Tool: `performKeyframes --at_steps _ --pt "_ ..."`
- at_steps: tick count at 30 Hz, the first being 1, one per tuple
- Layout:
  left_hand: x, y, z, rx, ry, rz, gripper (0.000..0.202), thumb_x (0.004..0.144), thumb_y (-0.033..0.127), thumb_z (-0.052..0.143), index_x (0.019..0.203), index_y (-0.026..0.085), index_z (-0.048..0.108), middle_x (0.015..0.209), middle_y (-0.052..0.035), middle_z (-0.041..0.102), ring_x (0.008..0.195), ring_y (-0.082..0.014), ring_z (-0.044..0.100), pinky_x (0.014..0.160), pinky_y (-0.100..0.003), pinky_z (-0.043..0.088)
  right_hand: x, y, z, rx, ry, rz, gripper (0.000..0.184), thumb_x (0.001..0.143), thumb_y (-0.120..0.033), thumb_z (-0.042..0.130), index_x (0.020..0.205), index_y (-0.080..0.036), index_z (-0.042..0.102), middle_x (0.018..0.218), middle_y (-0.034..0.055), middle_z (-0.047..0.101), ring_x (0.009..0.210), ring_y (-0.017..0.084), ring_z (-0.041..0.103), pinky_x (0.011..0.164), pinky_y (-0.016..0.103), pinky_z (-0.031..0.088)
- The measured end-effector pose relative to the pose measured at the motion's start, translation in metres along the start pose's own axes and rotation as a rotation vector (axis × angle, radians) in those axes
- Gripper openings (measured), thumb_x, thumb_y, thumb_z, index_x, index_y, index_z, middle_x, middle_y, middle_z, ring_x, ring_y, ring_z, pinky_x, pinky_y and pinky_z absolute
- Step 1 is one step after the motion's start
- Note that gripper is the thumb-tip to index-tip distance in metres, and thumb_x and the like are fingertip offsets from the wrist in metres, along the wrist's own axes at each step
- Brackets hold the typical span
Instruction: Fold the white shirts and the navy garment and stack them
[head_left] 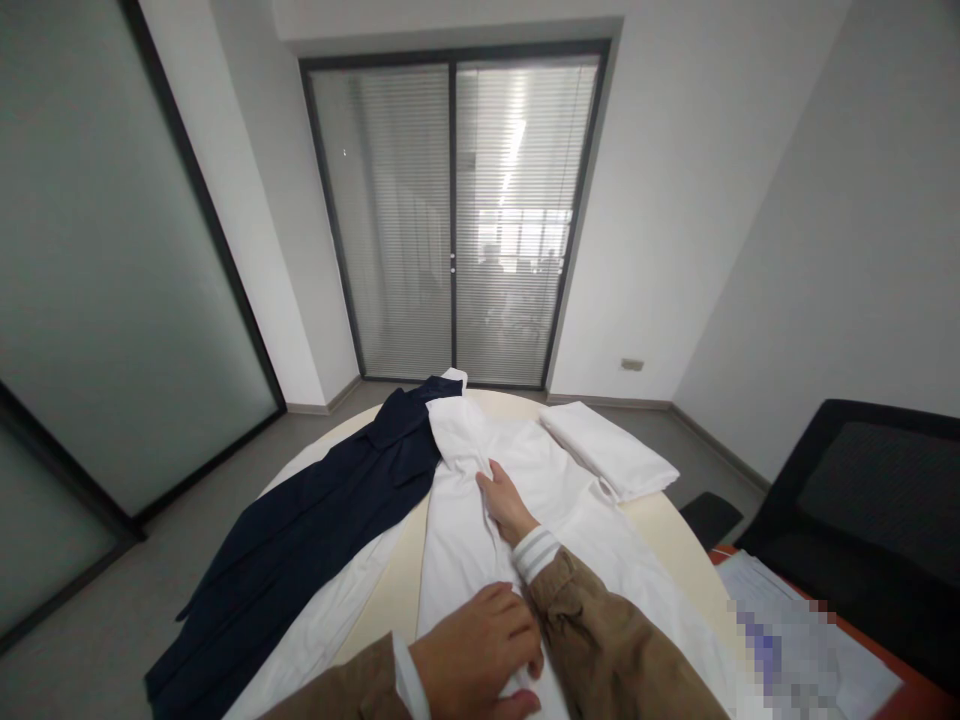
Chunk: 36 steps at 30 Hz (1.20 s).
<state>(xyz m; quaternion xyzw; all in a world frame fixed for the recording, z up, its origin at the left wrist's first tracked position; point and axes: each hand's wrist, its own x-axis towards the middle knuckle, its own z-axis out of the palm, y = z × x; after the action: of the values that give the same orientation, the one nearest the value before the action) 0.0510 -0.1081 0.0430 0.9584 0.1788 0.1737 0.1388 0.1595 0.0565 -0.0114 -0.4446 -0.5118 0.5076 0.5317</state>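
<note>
1. Nearest, the left hand (476, 660), in a tan sleeve (337, 695), rests on a white garment (465, 545), fingers slightly curled; any grip cannot be told
2. Left of it, a navy garment (300, 530) lies on the round cream desk (401, 575)
3. The right hand (508, 507) reaches across, fingertips on a creased fold of the white garment; a pinch cannot be told
4. Farther right, a folded white cloth (609, 450) lies on the desk, with papers (795, 640) at the lower right
</note>
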Motion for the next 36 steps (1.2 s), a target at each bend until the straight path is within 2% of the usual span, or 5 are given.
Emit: performKeyframes --at_steps 4,10,16,26,36 --pt "-0.003 -0.013 -0.008 -0.04 0.307 -0.215 0.012 0.083 0.015 0.054 0.093 0.021 0.051 0.096 -0.0045 0.062 0.094 -0.0197 0.058 0.089 -0.035 0.047 -0.002 -0.005 0.003 0.071 0.002 0.061 0.043 0.078 -0.031 0.055 0.119 -0.02 0.055 0.115 0.0078 0.069 0.105 0.023 0.064 0.096 0.038 0.048" --pt "-0.021 -0.067 -0.003 0.097 0.74 -0.688 0.023 0.089 0.017 0.048 0.112 0.02 0.051 0.127 -0.0128 0.053 0.125 -0.0275 0.048 0.105 -0.049 0.04 -0.004 -0.011 0.007 0.049 -0.005 0.107 0.047 0.075 -0.032 0.058 0.12 -0.019 0.05 0.114 0.0102 0.068 0.103 0.024 0.065 0.088 0.038 0.052" --pt "-0.031 -0.102 -0.006 -0.045 0.76 -0.869 0.028 0.091 0.022 0.048 0.119 0.017 0.049 0.118 -0.0127 0.06 0.104 -0.0231 0.062 0.092 -0.039 0.049 0.021 -0.031 0.005 -0.335 0.065 0.141 0.076 0.072 -0.025 0.064 0.14 -0.015 0.033 0.129 0.0182 0.058 0.105 0.026 0.063 0.093 0.04 0.049" --pt "-0.025 -0.13 -0.016 -0.025 0.743 -1.107 0.02 0.089 0.024 0.057 0.107 0.017 0.054 0.09 -0.0052 0.068 0.083 -0.0193 0.066 0.075 -0.028 0.044 0.097 -0.119 0.045 -1.125 -0.098 -0.504 0.043 0.086 -0.024 0.056 0.127 -0.015 0.058 0.13 0.0137 0.06 0.132 0.029 0.04 0.109 0.041 0.03" --pt "-0.027 -0.129 -0.017 0.085 0.579 -1.073 0.01 0.092 0.022 0.051 0.09 0.018 0.06 0.088 -0.0079 0.068 0.085 -0.0221 0.066 0.072 -0.028 0.042 0.121 -0.121 0.088 -1.254 -0.071 -0.396 0.027 0.091 -0.033 0.053 0.102 -0.015 0.07 0.11 0.0197 0.068 0.119 0.036 0.048 0.1 0.047 0.032"
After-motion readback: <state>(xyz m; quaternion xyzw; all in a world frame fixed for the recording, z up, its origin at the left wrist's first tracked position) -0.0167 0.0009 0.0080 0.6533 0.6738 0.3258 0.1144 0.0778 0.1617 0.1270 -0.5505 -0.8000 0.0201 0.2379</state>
